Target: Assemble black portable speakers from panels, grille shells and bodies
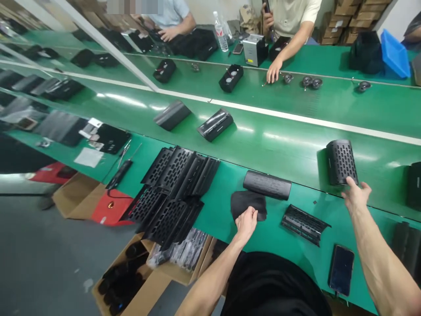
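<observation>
My left hand (246, 224) is closed on the right edge of a flat black sheet (245, 205) on the green table. Over the conveyor's near edge, my right hand (357, 193) has its fingers apart at the lower end of a black perforated speaker housing (342, 162); its thumb or a finger touches the housing, and I cannot tell whether it grips it. Just behind the sheet lies a dark rounded cover (267, 184). A slotted black grille (304, 224) rests between my two hands.
Several black grilles (174, 188) are piled left of the sheet. A phone (341, 270) lies near my right forearm. Housings (215, 124) sit on the green conveyor (263, 145). Across it, a person's hand (274, 70) is near small speakers (312, 82). Open boxes (148, 289) stand below the table.
</observation>
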`<state>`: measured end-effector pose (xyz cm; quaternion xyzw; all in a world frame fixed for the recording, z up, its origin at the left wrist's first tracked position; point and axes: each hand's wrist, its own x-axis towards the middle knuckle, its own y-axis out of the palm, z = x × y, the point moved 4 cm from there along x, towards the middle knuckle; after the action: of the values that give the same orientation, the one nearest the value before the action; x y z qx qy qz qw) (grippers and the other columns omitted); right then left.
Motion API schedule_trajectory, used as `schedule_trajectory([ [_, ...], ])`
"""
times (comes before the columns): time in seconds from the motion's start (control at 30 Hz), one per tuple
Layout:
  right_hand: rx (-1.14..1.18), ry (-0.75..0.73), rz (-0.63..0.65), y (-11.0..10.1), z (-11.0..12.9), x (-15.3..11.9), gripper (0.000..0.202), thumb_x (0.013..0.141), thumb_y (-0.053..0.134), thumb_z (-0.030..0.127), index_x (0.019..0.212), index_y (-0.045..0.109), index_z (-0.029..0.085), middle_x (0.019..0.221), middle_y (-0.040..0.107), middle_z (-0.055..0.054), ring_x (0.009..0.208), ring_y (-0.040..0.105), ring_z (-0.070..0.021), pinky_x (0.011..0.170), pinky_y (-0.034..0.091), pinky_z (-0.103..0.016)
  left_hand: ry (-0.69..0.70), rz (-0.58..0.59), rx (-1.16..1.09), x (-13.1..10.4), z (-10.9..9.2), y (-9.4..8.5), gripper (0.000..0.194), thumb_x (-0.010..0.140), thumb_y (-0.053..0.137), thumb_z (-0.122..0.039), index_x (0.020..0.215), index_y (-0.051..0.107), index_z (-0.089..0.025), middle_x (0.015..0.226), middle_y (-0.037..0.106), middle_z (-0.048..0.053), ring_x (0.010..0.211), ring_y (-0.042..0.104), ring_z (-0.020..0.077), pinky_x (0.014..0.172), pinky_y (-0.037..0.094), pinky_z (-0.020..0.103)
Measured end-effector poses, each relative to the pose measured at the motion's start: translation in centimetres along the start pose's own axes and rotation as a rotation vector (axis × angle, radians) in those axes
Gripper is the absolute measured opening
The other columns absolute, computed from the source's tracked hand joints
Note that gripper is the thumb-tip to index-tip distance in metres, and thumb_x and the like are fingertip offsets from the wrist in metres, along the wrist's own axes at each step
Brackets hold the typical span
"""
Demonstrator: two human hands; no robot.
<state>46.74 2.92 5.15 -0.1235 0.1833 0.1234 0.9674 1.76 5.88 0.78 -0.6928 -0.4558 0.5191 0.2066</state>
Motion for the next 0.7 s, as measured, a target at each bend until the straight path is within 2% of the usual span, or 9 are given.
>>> schedule_trajectory([
  [0.07, -0.083, -0.117, -0.09, -1.9, 0.7, -2.2, 0.058, 0.066, 0.081, 0.033, 0.111, 0.047, 0.025, 0.115, 0.055, -0.007, 0.085, 0.059, -0.0177, 0.084, 0.052, -0.044, 0.04, 0.004, 0.013, 0.0, 0.1, 0.1, 0.016, 0.1, 0.054, -0.032, 0.092, 0.066, -0.024, 0.094, 0.077, 0.005, 0.091, 0.071, 0.0223, 0.071, 0.037, 0.029],
  [0.13, -0.115, -0.218, -0.025, -2.9, 0.5, -6.1, 0.05, 0.067, 0.08, 0.037, 0.108, 0.056, 0.023, 0.107, 0.059, -0.006, 0.088, 0.059, -0.0191, 0.09, 0.05, -0.042, 0.087, 0.006, 0.016, -0.3, 0.3, 0.1, 0.017, 0.1, 0.053, -0.032, 0.092, 0.066, -0.024, 0.091, 0.077, 0.004, 0.087, 0.071, 0.0214, 0.07, 0.036, 0.029],
  [0.17, -0.141, -0.257, 0.07, -3.0, -0.1, -8.6, 0.044, 0.068, 0.08, 0.04, 0.102, 0.061, 0.022, 0.099, 0.063, -0.004, 0.087, 0.06, -0.0201, 0.09, 0.05, -0.041, 0.113, 0.007, 0.014, -0.5, 0.4, 0.0, 0.017, 0.1, 0.053, -0.032, 0.092, 0.066, -0.025, 0.089, 0.077, 0.003, 0.086, 0.071, 0.0204, 0.07, 0.037, 0.028],
  [0.2, -0.212, -0.297, 0.259, -2.3, -1.1, -11.4, 0.039, 0.071, 0.078, 0.045, 0.099, 0.064, 0.022, 0.093, 0.065, -0.004, 0.085, 0.062, -0.0215, 0.089, 0.051, -0.041, 0.138, 0.008, 0.012, -0.7, 0.5, 0.0, 0.017, 0.1, 0.053, -0.033, 0.092, 0.066, -0.025, 0.088, 0.076, 0.002, 0.084, 0.071, 0.0192, 0.07, 0.037, 0.027],
  [0.3, -0.457, -0.233, 0.754, 0.9, -6.2, -20.1, 0.029, 0.082, 0.065, 0.05, 0.091, 0.067, 0.022, 0.083, 0.071, -0.005, 0.077, 0.066, -0.0239, 0.074, 0.053, -0.037, 0.182, -0.006, 0.016, -1.1, 0.7, -0.1, 0.019, 0.101, 0.052, -0.035, 0.095, 0.066, -0.025, 0.084, 0.075, 0.0, 0.083, 0.07, 0.0169, 0.071, 0.038, 0.026],
  [0.37, -0.673, -0.216, 0.898, 3.5, -9.6, -24.1, 0.021, 0.086, 0.058, 0.041, 0.088, 0.067, 0.022, 0.081, 0.074, -0.005, 0.075, 0.069, -0.0234, 0.072, 0.053, -0.034, 0.178, -0.029, 0.035, -1.0, 0.6, -0.1, 0.021, 0.102, 0.051, -0.039, 0.097, 0.065, -0.024, 0.084, 0.075, 0.001, 0.084, 0.07, 0.0182, 0.07, 0.038, 0.026],
  [0.5, -0.818, -0.239, 0.909, 7.7, -12.7, -26.1, 0.011, 0.085, 0.06, 0.03, 0.087, 0.067, 0.021, 0.083, 0.076, -0.006, 0.079, 0.071, -0.0251, 0.076, 0.051, -0.034, 0.212, -0.035, 0.077, -0.4, 0.3, 0.2, 0.021, 0.1, 0.054, -0.04, 0.096, 0.065, -0.023, 0.089, 0.076, 0.006, 0.086, 0.071, 0.0219, 0.069, 0.036, 0.028],
  [0.6, -0.876, -0.277, 0.899, 8.7, -13.2, -25.7, 0.014, 0.086, 0.061, 0.028, 0.095, 0.069, 0.021, 0.085, 0.077, -0.006, 0.084, 0.072, -0.026, 0.078, 0.049, -0.034, 0.273, -0.026, 0.074, -0.3, 0.2, 0.2, 0.022, 0.102, 0.049, -0.033, 0.095, 0.067, -0.023, 0.094, 0.077, 0.007, 0.086, 0.071, 0.0209, 0.069, 0.036, 0.028],
  [0.7, -0.905, -0.312, 0.9, 8.9, -13.4, -25.8, 0.028, 0.085, 0.066, 0.034, 0.11, 0.069, 0.021, 0.093, 0.077, -0.007, 0.088, 0.072, -0.0261, 0.076, 0.049, -0.032, 0.32, -0.027, 0.037, -0.7, 0.6, 0.0, 0.022, 0.102, 0.05, -0.033, 0.095, 0.069, -0.024, 0.093, 0.076, 0.005, 0.086, 0.07, 0.0192, 0.07, 0.037, 0.027],
])
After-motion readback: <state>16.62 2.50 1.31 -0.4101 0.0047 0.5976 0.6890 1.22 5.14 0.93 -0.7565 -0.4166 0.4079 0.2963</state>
